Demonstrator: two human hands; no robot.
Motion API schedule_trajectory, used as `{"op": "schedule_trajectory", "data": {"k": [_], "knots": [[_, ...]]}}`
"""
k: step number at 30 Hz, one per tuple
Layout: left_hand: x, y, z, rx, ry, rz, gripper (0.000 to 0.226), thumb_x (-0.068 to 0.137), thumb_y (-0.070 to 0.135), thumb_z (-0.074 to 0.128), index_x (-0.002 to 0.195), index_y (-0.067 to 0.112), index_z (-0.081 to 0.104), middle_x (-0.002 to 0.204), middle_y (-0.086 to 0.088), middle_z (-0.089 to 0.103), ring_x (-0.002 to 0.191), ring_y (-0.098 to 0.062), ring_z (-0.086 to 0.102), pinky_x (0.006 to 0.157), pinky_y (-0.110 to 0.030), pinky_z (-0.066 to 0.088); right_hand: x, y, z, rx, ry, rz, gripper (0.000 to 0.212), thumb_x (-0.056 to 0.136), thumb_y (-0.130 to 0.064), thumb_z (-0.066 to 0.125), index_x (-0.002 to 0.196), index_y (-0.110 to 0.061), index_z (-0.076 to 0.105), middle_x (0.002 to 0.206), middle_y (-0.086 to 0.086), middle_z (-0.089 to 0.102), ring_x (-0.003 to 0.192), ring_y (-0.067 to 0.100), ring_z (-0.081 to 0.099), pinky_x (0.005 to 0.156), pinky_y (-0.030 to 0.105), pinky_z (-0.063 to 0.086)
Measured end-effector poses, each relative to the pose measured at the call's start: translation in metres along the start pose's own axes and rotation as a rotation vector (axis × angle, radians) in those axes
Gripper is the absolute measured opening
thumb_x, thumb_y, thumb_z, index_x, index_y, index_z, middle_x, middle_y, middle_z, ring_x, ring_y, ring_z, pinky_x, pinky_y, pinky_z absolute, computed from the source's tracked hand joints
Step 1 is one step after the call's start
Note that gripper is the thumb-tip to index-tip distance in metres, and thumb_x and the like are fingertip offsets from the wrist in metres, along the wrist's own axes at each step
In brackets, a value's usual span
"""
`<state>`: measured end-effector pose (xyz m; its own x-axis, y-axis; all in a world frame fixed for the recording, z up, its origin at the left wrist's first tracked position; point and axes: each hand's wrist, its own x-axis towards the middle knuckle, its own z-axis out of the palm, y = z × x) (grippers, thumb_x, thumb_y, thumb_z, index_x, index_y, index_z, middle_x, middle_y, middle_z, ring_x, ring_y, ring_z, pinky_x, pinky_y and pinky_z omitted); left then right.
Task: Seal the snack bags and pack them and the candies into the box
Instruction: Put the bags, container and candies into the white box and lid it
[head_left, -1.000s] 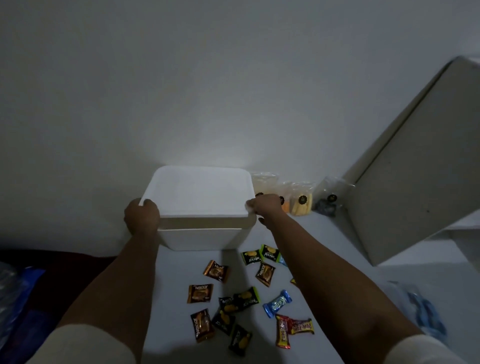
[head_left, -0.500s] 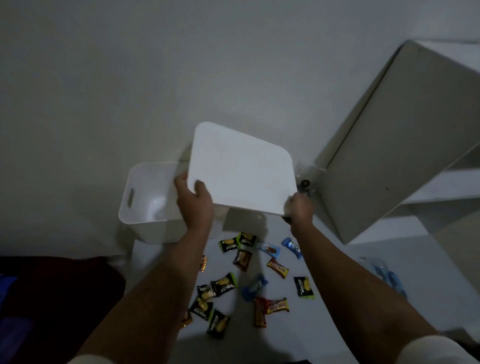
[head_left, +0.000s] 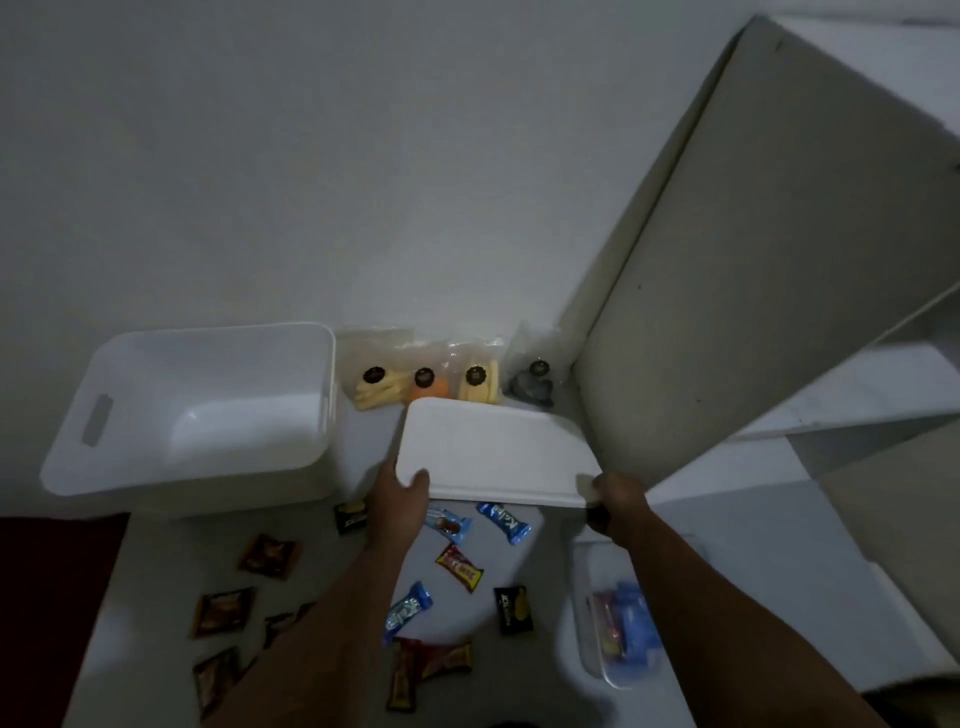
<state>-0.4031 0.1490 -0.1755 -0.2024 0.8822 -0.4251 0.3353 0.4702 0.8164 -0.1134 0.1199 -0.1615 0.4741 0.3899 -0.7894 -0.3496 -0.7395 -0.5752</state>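
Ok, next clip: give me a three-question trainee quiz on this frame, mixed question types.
1. True or false: the flat white plastic lid sits on the white plastic box.
2. Multiple choice: which hands hold the lid? A) the left hand only B) the right hand only C) both
3. How many clear snack bags with dark round labels stand by the wall?

Key:
1. False. The lid is off and the box is open, with nothing visible inside.
2. C, one hand at each near corner.
3. Four.
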Motion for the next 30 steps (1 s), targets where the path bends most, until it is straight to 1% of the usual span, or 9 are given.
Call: {"op": "schedule_trajectory", "data": {"k": [5, 8, 11, 13, 17, 19, 22, 26, 30], "knots": [[0.018, -0.02, 0.018, 0.214, 0.0, 0.006, 0.069, 0.09, 0.056, 0.059, 0.15, 0.029, 0.038, 0.14, -0.007, 0.059, 0.122, -0.033, 0.058, 0.102, -0.047, 0.05, 0.037, -0.006, 0.012, -0.052, -0.104, 0.05, 0.014, 0.101, -0.01, 0.051, 0.114, -0.005, 0.055, 0.103, 0.023, 0.059, 0.076, 0.035, 0.061, 0.041, 0.035, 0.054], [0.02, -0.035, 0.023, 0.209, -0.101, 0.037, 0.093, 0.076, 0.069, 0.068, 0.153, 0.038, 0.026, 0.148, 0.001, 0.05, 0.132, -0.028, 0.051, 0.109, -0.048, 0.046, 0.053, -0.006, 0.015, -0.12, -0.102, 0.055, 0.007, 0.102, -0.011, 0.052, 0.107, -0.006, 0.056, 0.091, 0.019, 0.061, 0.071, 0.034, 0.064, 0.039, 0.036, 0.056], [0.015, -0.04, 0.024, 0.246, -0.171, 0.133, 0.099, 0.07, 0.056, 0.082, 0.152, 0.035, 0.03, 0.137, 0.01, 0.057, 0.124, -0.016, 0.055, 0.101, -0.037, 0.051, 0.07, -0.005, 0.016, -0.173, -0.085, 0.056, 0.017, 0.102, -0.009, 0.054, 0.118, -0.003, 0.053, 0.087, 0.015, 0.059, 0.077, 0.034, 0.064, 0.055, 0.041, 0.059], [0.014, -0.046, 0.026, 0.339, -0.158, 0.204, 0.104, 0.063, 0.051, 0.089, 0.15, 0.029, 0.037, 0.124, 0.013, 0.063, 0.113, -0.011, 0.061, 0.09, -0.032, 0.055, 0.072, -0.005, 0.018, -0.163, -0.109, 0.058, 0.023, 0.102, -0.004, 0.052, 0.124, -0.009, 0.051, 0.089, 0.012, 0.058, 0.078, 0.032, 0.061, 0.047, 0.038, 0.057], [0.028, -0.078, 0.033, 0.651, -0.09, 0.165, 0.127, 0.05, 0.093, 0.066, 0.155, 0.037, 0.022, 0.13, 0.0, 0.06, 0.117, -0.027, 0.059, 0.089, -0.049, 0.055, 0.066, -0.007, 0.021, -0.111, -0.117, 0.025, 0.04, 0.099, 0.005, 0.051, 0.137, -0.007, 0.053, 0.123, 0.023, 0.06, 0.081, 0.036, 0.061, 0.03, 0.034, 0.051], [0.021, -0.074, 0.036, 0.731, -0.115, 0.107, 0.124, 0.06, 0.085, 0.069, 0.158, 0.037, 0.011, 0.143, -0.006, 0.048, 0.131, -0.035, 0.047, 0.101, -0.057, 0.046, 0.066, -0.007, 0.022, -0.05, -0.108, 0.049, 0.043, 0.098, 0.007, 0.052, 0.139, -0.006, 0.052, 0.133, 0.025, 0.057, 0.086, 0.039, 0.06, 0.029, 0.035, 0.05], [0.008, -0.071, 0.04, 0.863, -0.135, 0.104, 0.105, 0.084, 0.049, 0.072, 0.161, 0.03, 0.003, 0.157, -0.01, 0.031, 0.147, -0.037, 0.024, 0.117, -0.057, 0.026, 0.066, -0.007, 0.024, 0.002, -0.101, 0.046, 0.045, 0.099, 0.007, 0.049, 0.142, -0.007, 0.05, 0.135, 0.025, 0.055, 0.098, 0.042, 0.055, 0.031, 0.036, 0.052], [-0.001, -0.079, 0.041, 0.841, -0.058, 0.095, 0.089, 0.081, 0.044, 0.076, 0.154, 0.026, 0.029, 0.152, -0.009, 0.038, 0.146, -0.034, 0.028, 0.119, -0.054, 0.024, 0.075, -0.001, 0.028, 0.016, -0.071, 0.056, 0.039, 0.1, 0.003, 0.05, 0.138, -0.004, 0.052, 0.135, 0.025, 0.056, 0.098, 0.041, 0.058, 0.035, 0.037, 0.054], [-0.009, -0.077, 0.043, 0.885, -0.026, 0.167, 0.066, 0.076, 0.039, 0.077, 0.136, 0.026, 0.052, 0.137, -0.006, 0.053, 0.137, -0.034, 0.039, 0.113, -0.054, 0.03, 0.072, -0.003, 0.029, 0.05, -0.057, 0.109, 0.029, 0.099, -0.012, 0.059, 0.126, -0.001, 0.053, 0.12, 0.023, 0.057, 0.087, 0.037, 0.061, 0.068, 0.052, 0.06]]}}
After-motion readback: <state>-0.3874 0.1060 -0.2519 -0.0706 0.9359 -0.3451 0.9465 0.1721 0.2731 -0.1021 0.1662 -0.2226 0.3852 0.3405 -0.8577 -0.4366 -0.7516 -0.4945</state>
